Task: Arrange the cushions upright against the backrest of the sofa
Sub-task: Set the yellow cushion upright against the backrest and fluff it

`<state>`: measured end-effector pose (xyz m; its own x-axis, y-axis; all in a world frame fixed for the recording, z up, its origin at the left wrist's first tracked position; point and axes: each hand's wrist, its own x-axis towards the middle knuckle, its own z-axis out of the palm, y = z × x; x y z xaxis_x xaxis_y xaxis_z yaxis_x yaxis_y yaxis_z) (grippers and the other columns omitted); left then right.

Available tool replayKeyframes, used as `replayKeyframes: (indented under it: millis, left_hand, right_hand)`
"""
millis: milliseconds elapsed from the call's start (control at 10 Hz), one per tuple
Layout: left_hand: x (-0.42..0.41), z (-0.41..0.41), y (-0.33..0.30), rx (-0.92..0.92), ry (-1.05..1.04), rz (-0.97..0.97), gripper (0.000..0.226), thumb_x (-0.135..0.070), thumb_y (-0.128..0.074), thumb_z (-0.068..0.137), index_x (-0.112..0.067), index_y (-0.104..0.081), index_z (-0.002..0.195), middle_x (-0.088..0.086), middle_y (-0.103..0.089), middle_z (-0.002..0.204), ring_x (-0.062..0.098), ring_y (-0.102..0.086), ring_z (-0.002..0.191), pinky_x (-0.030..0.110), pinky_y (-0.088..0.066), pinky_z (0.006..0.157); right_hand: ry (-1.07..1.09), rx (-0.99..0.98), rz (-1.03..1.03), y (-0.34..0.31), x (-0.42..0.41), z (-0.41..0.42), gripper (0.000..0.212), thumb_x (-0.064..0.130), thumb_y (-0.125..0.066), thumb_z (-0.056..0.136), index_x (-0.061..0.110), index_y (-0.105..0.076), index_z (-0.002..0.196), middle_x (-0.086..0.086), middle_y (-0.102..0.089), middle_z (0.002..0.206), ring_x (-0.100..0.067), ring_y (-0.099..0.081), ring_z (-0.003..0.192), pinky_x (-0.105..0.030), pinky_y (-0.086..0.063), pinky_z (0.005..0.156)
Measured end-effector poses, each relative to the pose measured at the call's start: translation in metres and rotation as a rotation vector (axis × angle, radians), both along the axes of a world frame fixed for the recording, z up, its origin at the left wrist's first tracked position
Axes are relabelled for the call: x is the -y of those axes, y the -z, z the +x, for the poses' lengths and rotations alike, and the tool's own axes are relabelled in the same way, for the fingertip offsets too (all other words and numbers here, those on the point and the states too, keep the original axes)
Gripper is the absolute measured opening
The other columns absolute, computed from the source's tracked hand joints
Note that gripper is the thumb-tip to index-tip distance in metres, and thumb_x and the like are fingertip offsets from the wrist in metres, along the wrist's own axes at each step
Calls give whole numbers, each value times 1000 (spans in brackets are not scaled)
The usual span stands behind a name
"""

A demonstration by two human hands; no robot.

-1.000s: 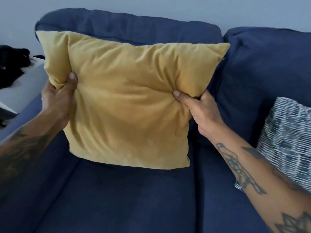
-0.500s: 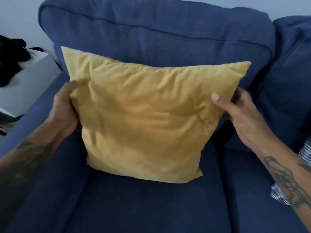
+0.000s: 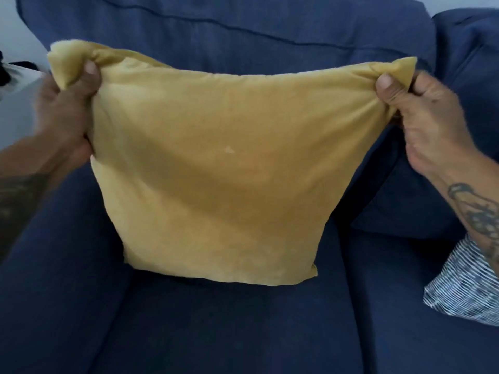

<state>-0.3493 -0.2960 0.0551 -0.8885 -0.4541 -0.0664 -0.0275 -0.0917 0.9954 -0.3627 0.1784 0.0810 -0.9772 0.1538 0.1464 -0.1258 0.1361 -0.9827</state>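
A: Where is the square mustard-yellow fabric cushion point(image 3: 216, 168) sitting?

B: It is standing upright on the dark blue sofa seat point(image 3: 229, 327), its bottom edge touching the seat, right in front of the blue padded backrest point(image 3: 229, 31). The left hand point(image 3: 64, 114) is pinching the top left corner, thumb in front and fingers closed behind; the right hand point(image 3: 421, 112) is gripping the top right corner the same way. Both are closed tight on bunched fabric, stretching the top edge.

A: What is likely to go wrong?

B: I am judging the cushion soft and underfilled, since it is narrowing toward the bottom. On release it may be slumping forward or folding if it is not leaning properly on the backrest. Pulled corners may also be staying creased.

A: And the surroundings?

B: The seat is soft woven upholstery, so the base is sinking a little rather than sliding. A white-and-black striped cushion point(image 3: 464, 287) is lying tilted on the right seat, not yet set upright. A pale wall point(image 3: 459, 2) is showing behind, and something white with a dark object is barely showing at the left edge; I cannot tell what.
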Motion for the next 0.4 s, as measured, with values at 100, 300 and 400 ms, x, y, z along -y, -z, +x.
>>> replayKeyframes:
  millis: [100, 300, 400]
  left_hand:
    - [-7, 3, 13, 27, -33, -9, 99, -73, -90, 65, -26, -65, 148, -9, -77, 138, 13, -74, 128, 46, -60, 105]
    - [-35, 56, 22, 131, -5, 51, 68, -78, -39, 100, -41, -61, 152, -18, -81, 126, 8, -74, 123, 39, -57, 103]
    - [-56, 95, 37, 187, -70, 33, 70, -83, -28, 99, -49, -55, 155, -13, -65, 153, 17, -60, 137, 52, -44, 115]
  right_hand:
    - [12, 67, -30, 18, 5, 6, 16, 39, -76, 93, 26, -74, 102, 9, -71, 104, -9, -63, 102, -34, -52, 100]
    - [-157, 367, -266, 39, 20, 59, 83, 56, -79, 81, 27, -45, 150, 13, -72, 122, -8, -72, 105, -34, -60, 88]
    - [-362, 565, -79, 77, 51, 108, 138, 68, -95, 36, 46, -29, 155, 18, -60, 142, -8, -59, 129, -43, -46, 115]
